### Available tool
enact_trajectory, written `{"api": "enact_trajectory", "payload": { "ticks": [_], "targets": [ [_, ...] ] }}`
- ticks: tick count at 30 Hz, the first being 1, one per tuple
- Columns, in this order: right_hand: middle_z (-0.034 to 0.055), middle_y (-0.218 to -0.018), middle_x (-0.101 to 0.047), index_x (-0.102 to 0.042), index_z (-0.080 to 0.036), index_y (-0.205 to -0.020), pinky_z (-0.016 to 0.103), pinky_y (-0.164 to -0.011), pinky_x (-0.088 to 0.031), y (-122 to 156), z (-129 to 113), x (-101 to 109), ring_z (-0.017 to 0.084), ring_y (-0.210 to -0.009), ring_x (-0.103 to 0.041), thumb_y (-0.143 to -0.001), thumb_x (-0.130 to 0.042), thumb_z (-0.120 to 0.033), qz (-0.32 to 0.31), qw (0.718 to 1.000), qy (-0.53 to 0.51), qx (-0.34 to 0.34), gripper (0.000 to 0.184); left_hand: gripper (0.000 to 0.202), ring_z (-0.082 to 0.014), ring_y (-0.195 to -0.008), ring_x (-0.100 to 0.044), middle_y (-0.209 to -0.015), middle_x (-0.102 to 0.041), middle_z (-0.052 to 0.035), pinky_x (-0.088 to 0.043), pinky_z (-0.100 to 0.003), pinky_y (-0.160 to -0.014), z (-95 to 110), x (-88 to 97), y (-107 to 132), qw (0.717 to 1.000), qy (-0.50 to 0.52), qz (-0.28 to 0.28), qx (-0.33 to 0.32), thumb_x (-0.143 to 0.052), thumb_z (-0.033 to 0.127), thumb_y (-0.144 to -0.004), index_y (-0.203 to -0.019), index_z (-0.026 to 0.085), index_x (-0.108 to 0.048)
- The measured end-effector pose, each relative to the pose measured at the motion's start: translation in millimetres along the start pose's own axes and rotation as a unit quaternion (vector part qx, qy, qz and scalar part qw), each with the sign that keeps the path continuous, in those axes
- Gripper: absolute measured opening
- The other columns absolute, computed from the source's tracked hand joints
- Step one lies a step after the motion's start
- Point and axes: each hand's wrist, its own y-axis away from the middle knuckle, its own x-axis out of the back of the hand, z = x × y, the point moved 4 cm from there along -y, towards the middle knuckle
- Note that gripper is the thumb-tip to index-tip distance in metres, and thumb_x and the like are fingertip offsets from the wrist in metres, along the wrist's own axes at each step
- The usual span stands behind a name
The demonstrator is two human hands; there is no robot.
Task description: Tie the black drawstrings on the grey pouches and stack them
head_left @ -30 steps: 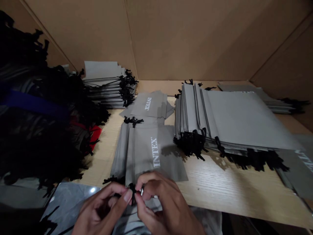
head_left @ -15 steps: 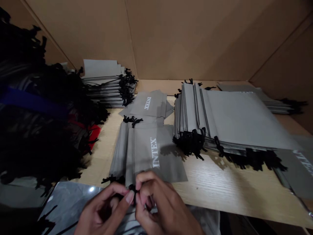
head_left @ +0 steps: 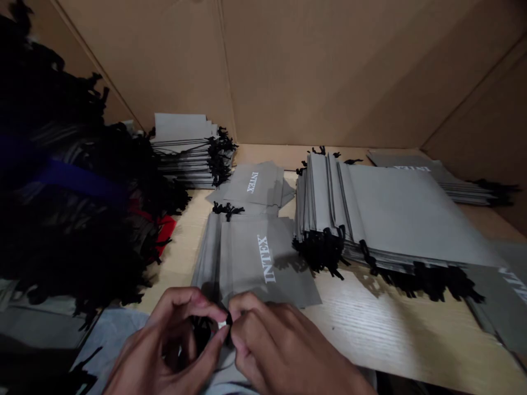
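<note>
— What is being done with the hands?
— The left hand and the right hand are both closed into a pinch, fingertips meeting; a black drawstring is gripped between them; a small white piece is shown at the pinch, though what it is cannot be told.

— Where is the work lying?
— A grey INTEX pouch is laid flat on the desk, on a loose pile, with its near edge just beyond the hands.

— What has changed?
— The pouches are seen lower in the frame than a moment ago, and the white piece is shown more plainly; no stack is seen to be displaced.

— What is placed around them?
— A tall stack of grey pouches is set to the right; a second stack is set behind; a heap of dark bags is piled to the left; a cardboard wall is raised behind.
</note>
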Motion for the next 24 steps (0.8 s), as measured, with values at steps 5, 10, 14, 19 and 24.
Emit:
{"api": "enact_trajectory", "payload": {
  "ticks": [5,10,14,19,24],
  "targets": [
    [0.0003,-0.101,-0.072,-0.055,-0.024,-0.109,0.034,-0.043,-0.04,-8.1,7.2,6.0,0.015,-0.056,-0.059,-0.108,-0.047,-0.018,-0.04,0.989,0.101,0.104,0.01,0.022,-0.0136,-0.053,-0.068,-0.092,-0.08,-0.0001,-0.056,-0.018,-0.049,4.6,-3.7,-11.8,0.993,-0.051,-0.073,-0.073,-0.083,0.038,-0.088,-0.105,0.03,-0.073],
    [0.0018,-0.096,-0.069,-0.057,-0.024,-0.105,0.032,-0.048,-0.044,-4.6,17.2,2.2,0.015,-0.062,-0.059,-0.106,-0.042,-0.015,0.026,0.973,0.093,0.209,0.017,0.015,-0.0181,-0.069,-0.076,-0.085,-0.076,0.0017,-0.06,-0.019,-0.062,-1.8,-12.0,-13.6,0.985,-0.052,-0.152,-0.054,-0.074,0.038,-0.098,-0.109,0.031,-0.067],
    [0.0035,-0.104,-0.069,-0.059,-0.024,-0.116,0.035,-0.049,-0.044,-2.3,24.0,-3.7,0.017,-0.065,-0.059,-0.107,-0.047,-0.022,-0.008,0.966,0.094,0.24,0.015,0.013,-0.0174,-0.074,-0.078,-0.087,-0.077,0.0038,-0.061,-0.019,-0.07,0.5,-15.9,-11.6,0.981,-0.074,-0.159,-0.078,-0.071,0.034,-0.099,-0.11,0.033,-0.065],
    [0.0046,-0.101,-0.068,-0.058,-0.026,-0.115,0.036,-0.047,-0.039,-7.7,24.7,1.5,0.019,-0.062,-0.053,-0.106,-0.051,-0.024,-0.048,0.956,0.111,0.267,0.012,0.018,-0.0174,-0.081,-0.082,-0.092,-0.081,0.0046,-0.061,-0.017,-0.075,8.2,-15.9,-12.3,0.981,-0.105,-0.126,-0.101,-0.07,0.032,-0.099,-0.115,0.035,-0.065],
    [0.0045,-0.1,-0.067,-0.057,-0.027,-0.107,0.037,-0.047,-0.041,-13.2,23.9,4.7,0.02,-0.061,-0.052,-0.103,-0.051,-0.019,-0.055,0.951,0.117,0.282,0.011,0.003,-0.0172,-0.075,-0.081,-0.086,-0.08,0.0046,-0.059,-0.015,-0.07,25.0,-15.3,-14.2,0.981,-0.09,-0.116,-0.13,-0.07,0.032,-0.097,-0.1,0.034,-0.068]
  ]
}}
